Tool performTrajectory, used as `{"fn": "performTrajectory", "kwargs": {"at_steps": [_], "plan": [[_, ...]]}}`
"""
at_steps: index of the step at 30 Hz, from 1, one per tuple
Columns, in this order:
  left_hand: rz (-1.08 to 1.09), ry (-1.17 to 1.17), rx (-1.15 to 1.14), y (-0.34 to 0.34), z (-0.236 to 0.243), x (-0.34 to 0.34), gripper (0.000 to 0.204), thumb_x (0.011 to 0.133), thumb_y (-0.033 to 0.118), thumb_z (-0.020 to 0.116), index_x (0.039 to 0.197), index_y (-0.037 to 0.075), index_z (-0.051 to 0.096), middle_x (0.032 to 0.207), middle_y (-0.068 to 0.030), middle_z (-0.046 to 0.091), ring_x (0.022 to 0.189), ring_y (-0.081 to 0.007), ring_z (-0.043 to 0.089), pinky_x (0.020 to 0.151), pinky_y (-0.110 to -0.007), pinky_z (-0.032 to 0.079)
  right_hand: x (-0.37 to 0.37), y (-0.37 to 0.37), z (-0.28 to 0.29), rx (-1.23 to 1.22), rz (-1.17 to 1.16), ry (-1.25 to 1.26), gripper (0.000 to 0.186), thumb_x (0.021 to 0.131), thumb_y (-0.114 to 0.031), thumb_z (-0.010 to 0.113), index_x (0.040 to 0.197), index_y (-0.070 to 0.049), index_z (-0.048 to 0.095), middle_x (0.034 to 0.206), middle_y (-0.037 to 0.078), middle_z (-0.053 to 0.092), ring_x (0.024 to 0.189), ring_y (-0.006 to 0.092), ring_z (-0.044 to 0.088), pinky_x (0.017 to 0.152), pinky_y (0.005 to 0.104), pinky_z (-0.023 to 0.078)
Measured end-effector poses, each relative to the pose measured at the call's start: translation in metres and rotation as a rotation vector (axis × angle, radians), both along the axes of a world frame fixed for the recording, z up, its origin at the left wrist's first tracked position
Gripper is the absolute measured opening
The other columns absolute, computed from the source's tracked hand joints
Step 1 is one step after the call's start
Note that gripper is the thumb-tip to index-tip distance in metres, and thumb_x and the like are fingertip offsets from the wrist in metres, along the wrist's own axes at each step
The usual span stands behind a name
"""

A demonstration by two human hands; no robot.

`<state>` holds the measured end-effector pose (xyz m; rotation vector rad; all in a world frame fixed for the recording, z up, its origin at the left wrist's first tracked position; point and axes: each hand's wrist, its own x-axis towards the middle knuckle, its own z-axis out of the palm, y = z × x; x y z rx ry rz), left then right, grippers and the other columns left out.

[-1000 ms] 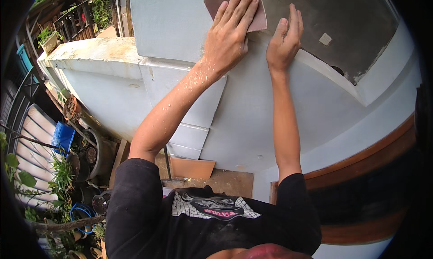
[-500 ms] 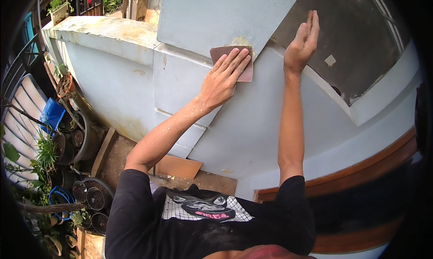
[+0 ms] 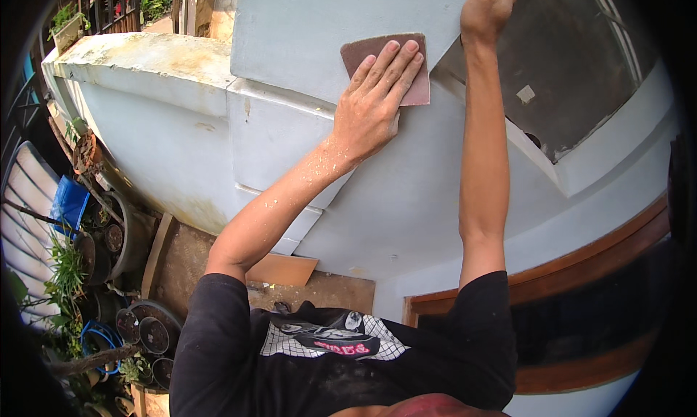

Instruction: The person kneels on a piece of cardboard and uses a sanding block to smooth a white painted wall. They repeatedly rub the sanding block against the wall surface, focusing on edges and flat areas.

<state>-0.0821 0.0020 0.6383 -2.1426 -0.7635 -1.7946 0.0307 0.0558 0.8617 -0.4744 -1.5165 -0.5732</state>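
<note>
My left hand (image 3: 372, 112) presses a reddish-brown sheet of sandpaper (image 3: 416, 83) against the pale blue-grey wall column (image 3: 305, 35). Its fingers lie stretched over the sheet, and the thumb is hidden. Fine pale flecks dot the left forearm. Higher up, my right hand (image 3: 488, 14) is raised by the column's right edge, with no tool visible in it. The top of the frame cuts its fingertips off; the fingers that show are extended. Whether this hand touches the column I cannot tell.
A dark window pane (image 3: 573, 75) in a pale frame lies right of the column. On the left runs a low wall (image 3: 152, 119) with a stained top. Potted plants (image 3: 154, 335), a blue plastic piece (image 3: 70, 203) and a brown board (image 3: 282, 269) are below. Brown wooden trim (image 3: 552, 268) curves at lower right.
My left hand has slid the sandpaper up and slightly right along the column. My right hand has risen toward the top edge of the view. The whole view has shifted slightly.
</note>
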Motion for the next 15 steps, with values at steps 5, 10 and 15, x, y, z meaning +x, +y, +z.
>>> {"fn": "performTrajectory", "kwargs": {"at_steps": [5,10,15], "plan": [[0.034,0.062,0.032,-0.001,-0.062,0.016,0.074,0.083,-0.008,0.051,0.154,0.011,0.051,0.166,-0.0027,0.040,0.157,-0.0202,0.029,0.128,-0.044,0.024,0.002,-0.005,-0.002,0.016,-0.060,-0.002,0.061,0.114,-0.033,0.036,0.160,0.006,0.027,0.166,0.022,0.032,0.156,0.0307,0.026,0.127,0.0370,0.018],[0.017,-0.044,-0.054,-0.003,0.010,0.006,0.069,0.089,-0.001,0.050,0.157,0.013,0.047,0.168,-0.0009,0.037,0.156,-0.0183,0.029,0.130,-0.039,0.017,0.002,-0.006,-0.001,0.011,-0.124,-0.012,0.061,0.114,-0.033,0.037,0.160,0.007,0.028,0.165,0.023,0.033,0.155,0.0314,0.027,0.126,0.0371,0.019],[0.008,-0.005,-0.064,-0.004,-0.063,0.002,0.078,0.083,-0.009,0.051,0.157,0.012,0.046,0.168,-0.0041,0.037,0.157,-0.0234,0.027,0.129,-0.045,0.019,0.001,-0.007,-0.001,0.025,-0.151,-0.005,0.061,0.114,-0.034,0.037,0.159,0.007,0.029,0.165,0.024,0.034,0.155,0.0326,0.028,0.126,0.0377,0.020]]}}
